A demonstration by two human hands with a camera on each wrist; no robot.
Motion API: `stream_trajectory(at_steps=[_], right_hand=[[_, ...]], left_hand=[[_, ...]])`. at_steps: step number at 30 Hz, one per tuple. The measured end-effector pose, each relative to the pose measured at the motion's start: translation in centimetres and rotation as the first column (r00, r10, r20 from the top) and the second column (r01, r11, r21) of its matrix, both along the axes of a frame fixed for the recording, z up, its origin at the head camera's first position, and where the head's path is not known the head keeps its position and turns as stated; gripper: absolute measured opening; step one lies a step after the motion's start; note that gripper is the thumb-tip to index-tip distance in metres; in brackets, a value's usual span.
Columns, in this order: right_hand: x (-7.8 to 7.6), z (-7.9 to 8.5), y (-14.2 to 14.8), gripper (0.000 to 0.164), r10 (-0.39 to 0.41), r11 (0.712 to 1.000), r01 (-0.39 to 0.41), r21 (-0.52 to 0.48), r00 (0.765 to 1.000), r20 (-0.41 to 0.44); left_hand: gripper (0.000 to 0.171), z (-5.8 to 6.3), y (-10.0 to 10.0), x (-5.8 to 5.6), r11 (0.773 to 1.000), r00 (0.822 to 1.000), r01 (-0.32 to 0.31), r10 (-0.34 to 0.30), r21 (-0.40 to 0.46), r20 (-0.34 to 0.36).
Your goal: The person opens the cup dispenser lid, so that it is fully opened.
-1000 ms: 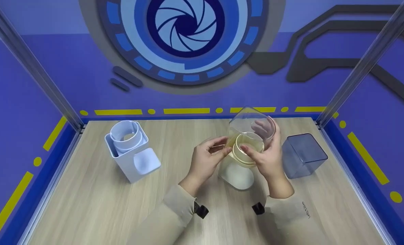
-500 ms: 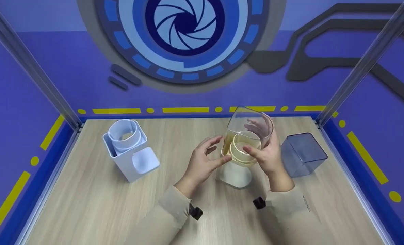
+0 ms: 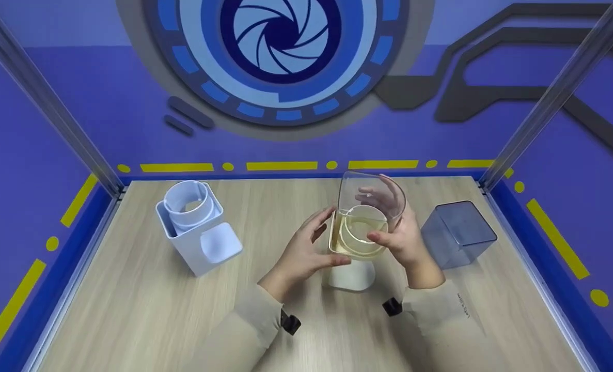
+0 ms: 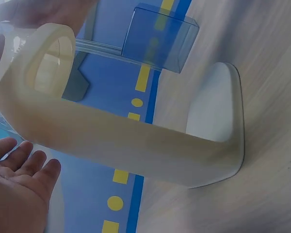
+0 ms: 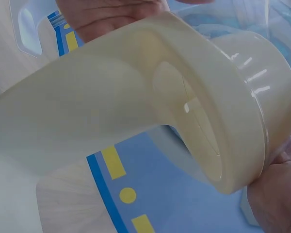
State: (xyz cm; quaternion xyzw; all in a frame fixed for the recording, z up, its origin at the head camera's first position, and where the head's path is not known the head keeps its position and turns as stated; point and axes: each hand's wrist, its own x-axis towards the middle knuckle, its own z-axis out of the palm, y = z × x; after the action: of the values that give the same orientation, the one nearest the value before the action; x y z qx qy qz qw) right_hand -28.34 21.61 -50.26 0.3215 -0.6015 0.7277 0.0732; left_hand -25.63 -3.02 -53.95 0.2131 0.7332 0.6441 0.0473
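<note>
A cream dispenser stand [image 4: 111, 141] with a ring-shaped top and a flat foot [image 3: 355, 276] stands in front of me. On its top sits a clear, squarish container [image 3: 352, 191], tilted, with a cream collar [image 5: 271, 82] showing through its wall. My right hand [image 3: 407, 243] grips the container, thumb at the front and fingers round the far right side. My left hand [image 3: 303, 253] is at the container's left, fingers straight and thumb along its lower edge. In the left wrist view the left fingers [image 4: 31, 162] lie close to the stand's top; contact is unclear.
A pale blue dispenser stand [image 3: 192, 243] with a cylindrical collar in its top stands at the left of the wooden table [image 3: 146, 320]. A smoky, clear box [image 3: 458, 235] stands to the right, close to my right hand. Blue panels [image 3: 306, 150] enclose the back and sides.
The clear container has turned and shifted slightly left and nearer in my right hand. My left hand's fingers have straightened and spread, and its thumb has moved lower.
</note>
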Motion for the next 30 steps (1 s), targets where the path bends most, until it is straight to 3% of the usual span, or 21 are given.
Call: stream_trajectory(at_steps=[7, 16, 22, 30], right_hand=[[0.2, -0.7, -0.6, 0.108, 0.094, 0.995, -0.095, -0.011, 0.995, -0.012], [1.1, -1.0, -1.8, 0.107, 0.225, 0.973, -0.225, -0.050, 0.974, -0.008], [1.6, -1.3, -2.7, 0.107, 0.216, 0.975, -0.216, -0.053, 0.976, -0.008], [1.9, -1.3, -2.9, 0.101, 0.142, 0.988, -0.143, -0.060, 0.990, -0.021]], left_hand=[[0.127, -1.0, -1.1, 0.6, 0.999, 0.999, 0.036, -0.036, -0.025, 0.006], [0.136, -1.7, -2.7, 1.8, 0.995, 1.000, 0.027, -0.027, -0.092, 0.007], [0.125, -1.8, -3.4, 2.1, 0.994, 1.000, 0.004, -0.006, -0.113, -0.015], [0.100, -2.0, -3.1, 1.6, 0.982, 0.986, -0.037, 0.006, -0.185, -0.166]])
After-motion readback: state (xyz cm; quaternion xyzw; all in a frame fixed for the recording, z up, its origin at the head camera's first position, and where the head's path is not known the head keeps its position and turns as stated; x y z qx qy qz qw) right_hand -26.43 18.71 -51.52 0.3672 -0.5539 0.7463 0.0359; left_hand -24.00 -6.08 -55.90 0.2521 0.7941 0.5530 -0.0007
